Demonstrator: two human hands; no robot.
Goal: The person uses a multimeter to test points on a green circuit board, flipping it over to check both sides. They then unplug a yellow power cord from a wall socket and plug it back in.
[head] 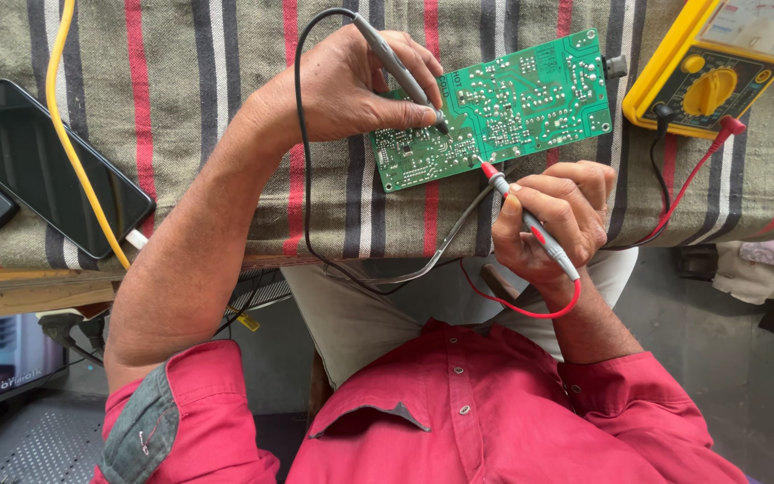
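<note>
Probing in hand: left hand [351, 85] pinching black probe [400, 67], right hand [557, 215] pinching red probe [530, 224], both tips on green circuit board [530, 99]. Probably called for next: steady tips, glance at yellow meter [709, 90].

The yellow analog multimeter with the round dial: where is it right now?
In the head view the yellow analog multimeter lies at the upper right corner on the striped cloth, just right of the green circuit board, beyond the right hand.

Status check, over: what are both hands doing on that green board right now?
Left hand pins black probe to green circuit board. Right hand touches red probe to board's near edge. Leads trail to yellow multimeter; nothing blocking.
</note>
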